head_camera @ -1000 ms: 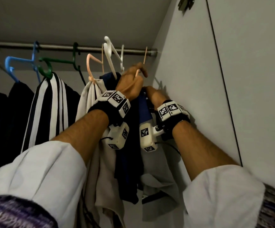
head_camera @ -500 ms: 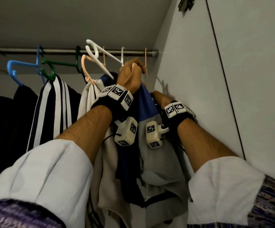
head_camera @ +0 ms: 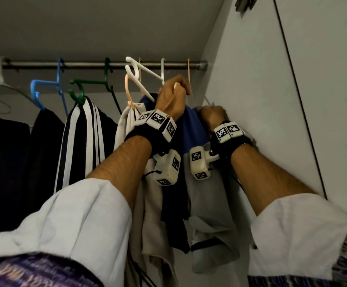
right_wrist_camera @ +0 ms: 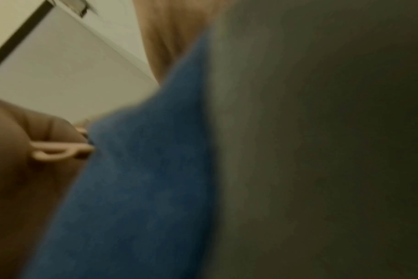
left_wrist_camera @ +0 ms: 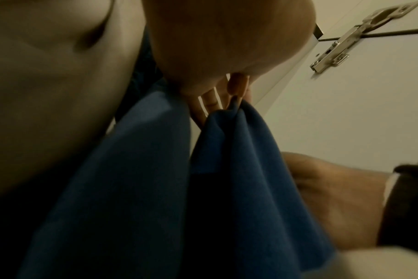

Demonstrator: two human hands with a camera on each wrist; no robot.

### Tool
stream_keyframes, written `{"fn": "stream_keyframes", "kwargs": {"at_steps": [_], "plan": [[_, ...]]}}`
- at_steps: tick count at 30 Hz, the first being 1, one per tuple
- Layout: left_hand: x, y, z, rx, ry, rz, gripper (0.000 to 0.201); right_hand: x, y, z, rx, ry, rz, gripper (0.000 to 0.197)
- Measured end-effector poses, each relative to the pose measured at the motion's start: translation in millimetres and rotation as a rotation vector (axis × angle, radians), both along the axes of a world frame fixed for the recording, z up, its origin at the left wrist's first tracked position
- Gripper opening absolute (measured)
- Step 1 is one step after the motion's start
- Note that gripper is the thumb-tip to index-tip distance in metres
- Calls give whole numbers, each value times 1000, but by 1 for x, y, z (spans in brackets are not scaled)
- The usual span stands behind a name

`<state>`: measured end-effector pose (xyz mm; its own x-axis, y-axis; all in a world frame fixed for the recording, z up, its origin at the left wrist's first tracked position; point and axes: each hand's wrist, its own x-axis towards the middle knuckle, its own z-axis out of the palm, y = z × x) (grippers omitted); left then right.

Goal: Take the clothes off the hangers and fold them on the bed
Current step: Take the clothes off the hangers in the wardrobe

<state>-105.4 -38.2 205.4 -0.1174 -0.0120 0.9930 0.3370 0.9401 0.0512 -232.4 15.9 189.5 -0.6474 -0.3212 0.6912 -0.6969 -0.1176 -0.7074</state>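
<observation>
A blue and grey garment [head_camera: 191, 133] hangs at the right end of the wardrobe rod [head_camera: 85, 64] on a peach hanger [head_camera: 189, 79]. My left hand [head_camera: 171, 98] is raised to the hanger and grips it just under the hook. In the left wrist view its fingertips [left_wrist_camera: 236, 86] pinch thin hanger bars with blue cloth [left_wrist_camera: 239, 151] bunched below. My right hand [head_camera: 213, 116] grips the top of the blue shoulder, close to the side wall. The right wrist view is blurred, showing blue cloth [right_wrist_camera: 136, 188] and a piece of the peach hanger [right_wrist_camera: 60, 151].
Left along the rod hang a tilted white hanger [head_camera: 141, 73], a cream garment [head_camera: 127, 125], a black and white striped garment [head_camera: 81, 141] on a green hanger [head_camera: 81, 88], a blue hanger [head_camera: 44, 88] and dark clothes. The white wardrobe side wall [head_camera: 272, 121] stands close on the right.
My left hand has closed on the peach hanger and lifted it slightly. The white hanger tipped left. My right hand moved right toward the wall with the blue cloth.
</observation>
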Motion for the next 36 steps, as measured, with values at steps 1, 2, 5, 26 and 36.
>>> {"fn": "stream_keyframes", "kwargs": {"at_steps": [1,2,5,26,36], "plan": [[-1,-1,0,-3,2,13,27,3,2,1,1,52,-19,37],[-1,-3,-1,-7,-3,18,27,2,3,1,-20,123,-44,36],[-1,-5,-3,-2,-33,9,30,3,4,2,-54,66,37,33],[3,-16,-10,-30,-13,28,24,8,1,-11,-219,-236,211,40],[2,-16,-9,-49,-15,47,18,17,3,-3,-417,-153,142,22]]}}
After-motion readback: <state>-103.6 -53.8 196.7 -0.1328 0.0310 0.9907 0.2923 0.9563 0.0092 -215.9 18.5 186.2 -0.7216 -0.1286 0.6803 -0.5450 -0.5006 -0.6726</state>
